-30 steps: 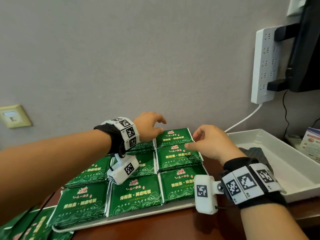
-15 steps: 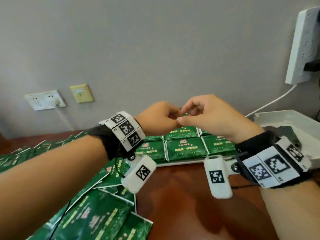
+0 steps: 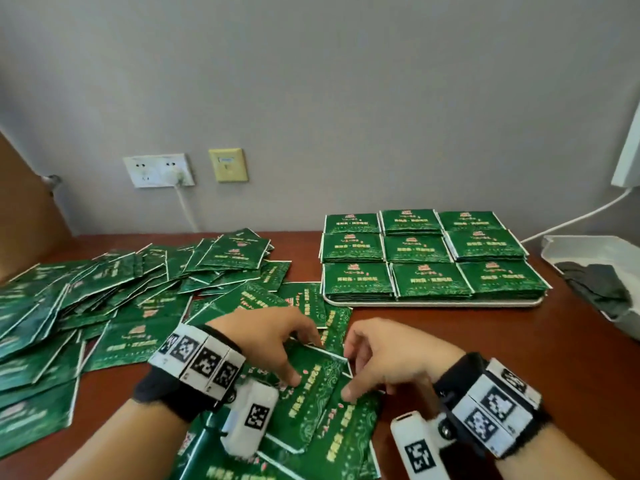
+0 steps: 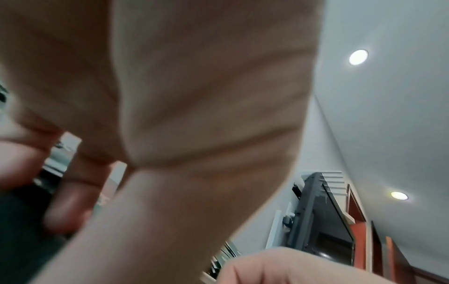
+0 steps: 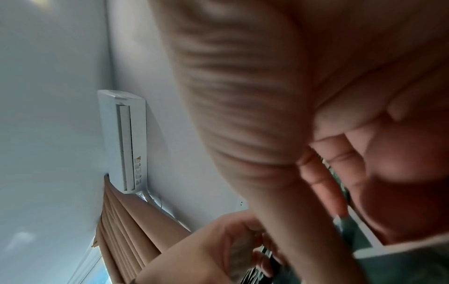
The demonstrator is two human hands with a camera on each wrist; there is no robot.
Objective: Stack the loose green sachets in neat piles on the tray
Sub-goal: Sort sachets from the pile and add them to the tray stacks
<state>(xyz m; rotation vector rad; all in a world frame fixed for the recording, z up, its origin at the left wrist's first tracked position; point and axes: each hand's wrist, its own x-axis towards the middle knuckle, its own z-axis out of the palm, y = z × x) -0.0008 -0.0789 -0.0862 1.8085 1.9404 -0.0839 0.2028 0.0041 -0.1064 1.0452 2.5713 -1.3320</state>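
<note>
Brown table (image 3: 519, 358), grey wall (image 3: 346, 98), wall sockets (image 3: 159, 170)

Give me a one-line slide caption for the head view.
Both hands, left hand and right hand, gather loose green sachets beside nine neat piles on the tray.

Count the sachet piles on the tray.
9 piles, in a three-by-three grid on the white tray at the table's right: three along the wall, three in the middle, three nearest the front edge. None looks hidden.
</note>
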